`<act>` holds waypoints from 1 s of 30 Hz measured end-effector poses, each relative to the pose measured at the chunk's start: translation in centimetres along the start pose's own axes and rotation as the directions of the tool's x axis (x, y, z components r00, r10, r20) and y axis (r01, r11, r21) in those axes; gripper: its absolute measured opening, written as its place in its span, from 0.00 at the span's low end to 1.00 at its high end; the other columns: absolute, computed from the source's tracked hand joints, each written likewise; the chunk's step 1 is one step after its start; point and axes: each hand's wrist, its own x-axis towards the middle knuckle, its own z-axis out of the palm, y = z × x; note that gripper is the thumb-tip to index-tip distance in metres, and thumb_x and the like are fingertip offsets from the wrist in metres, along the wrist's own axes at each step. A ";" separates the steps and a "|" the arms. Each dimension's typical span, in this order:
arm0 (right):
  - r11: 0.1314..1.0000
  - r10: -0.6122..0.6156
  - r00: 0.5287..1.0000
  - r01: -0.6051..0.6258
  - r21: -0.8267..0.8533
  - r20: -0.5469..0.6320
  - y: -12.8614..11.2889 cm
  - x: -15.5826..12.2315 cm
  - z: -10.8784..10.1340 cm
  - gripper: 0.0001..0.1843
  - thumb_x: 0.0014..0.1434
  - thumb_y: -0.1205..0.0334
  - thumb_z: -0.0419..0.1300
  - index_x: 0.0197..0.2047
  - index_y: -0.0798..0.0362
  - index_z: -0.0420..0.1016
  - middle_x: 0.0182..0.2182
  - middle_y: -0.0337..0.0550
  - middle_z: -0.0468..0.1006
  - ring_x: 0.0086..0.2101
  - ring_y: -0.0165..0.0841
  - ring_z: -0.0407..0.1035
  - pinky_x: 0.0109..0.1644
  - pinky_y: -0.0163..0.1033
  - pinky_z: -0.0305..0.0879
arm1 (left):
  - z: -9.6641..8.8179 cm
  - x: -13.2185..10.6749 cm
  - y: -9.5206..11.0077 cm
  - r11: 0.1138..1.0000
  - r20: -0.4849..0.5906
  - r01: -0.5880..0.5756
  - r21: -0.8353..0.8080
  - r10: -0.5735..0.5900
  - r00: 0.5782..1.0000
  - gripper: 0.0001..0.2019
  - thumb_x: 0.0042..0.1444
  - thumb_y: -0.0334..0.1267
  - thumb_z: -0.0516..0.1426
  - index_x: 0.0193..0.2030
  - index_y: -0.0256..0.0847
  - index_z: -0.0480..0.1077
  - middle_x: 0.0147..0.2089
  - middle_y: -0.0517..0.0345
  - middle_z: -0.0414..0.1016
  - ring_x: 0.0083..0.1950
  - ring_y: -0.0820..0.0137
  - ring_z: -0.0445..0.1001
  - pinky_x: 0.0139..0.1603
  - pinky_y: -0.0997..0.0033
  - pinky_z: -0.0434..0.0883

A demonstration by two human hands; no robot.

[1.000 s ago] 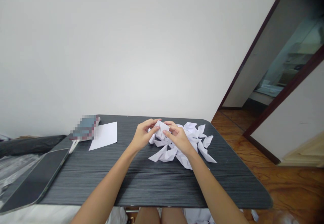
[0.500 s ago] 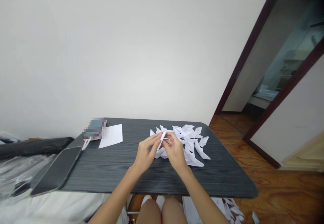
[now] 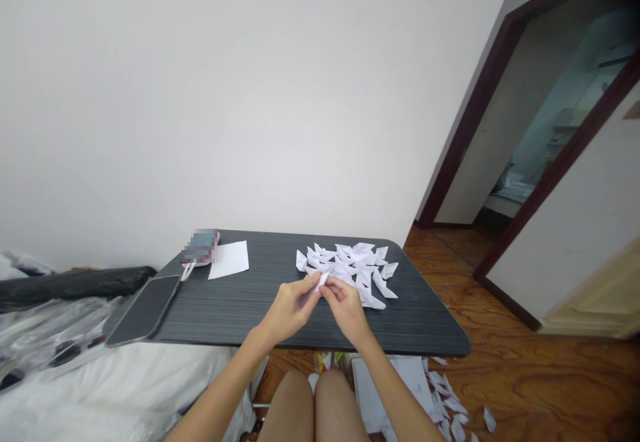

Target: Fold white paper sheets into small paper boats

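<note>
A small piece of folded white paper (image 3: 318,285) is pinched between my two hands, above the front half of the dark table (image 3: 215,315). My left hand (image 3: 291,307) grips it from the left, thumb and fingers closed on it. From the right, my right hand (image 3: 345,305) pinches its tip with thumb and forefinger. Fingers hide part of the paper. Just behind and to the right of my hands lies a pile of folded white paper boats (image 3: 364,273), several of them overlapping.
A flat white sheet (image 3: 231,259) lies at the back left, partly under a blurred-out object (image 3: 201,247). A dark tablet-like slab (image 3: 145,309) rests along the left edge. More folded papers (image 3: 453,402) lie on the wooden floor at lower right, beside a white box (image 3: 370,395).
The folded paper has tilted lower and more of it is covered by my left hand. My fingers have shifted along it. The whole view has moved slightly.
</note>
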 end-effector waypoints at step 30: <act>0.507 0.093 0.978 0.115 -0.854 0.187 5.3 -2.8 -1.1 0.17 0.51 0.65 0.56 0.47 0.53 0.66 0.40 0.50 0.64 0.41 0.40 0.58 0.43 0.45 0.59 | 2.1 -3.6 -6.1 0.840 0.182 0.126 0.527 -0.257 0.949 0.16 0.52 0.37 0.51 0.49 0.43 0.61 0.48 0.52 0.62 0.50 0.61 0.58 0.45 0.58 0.54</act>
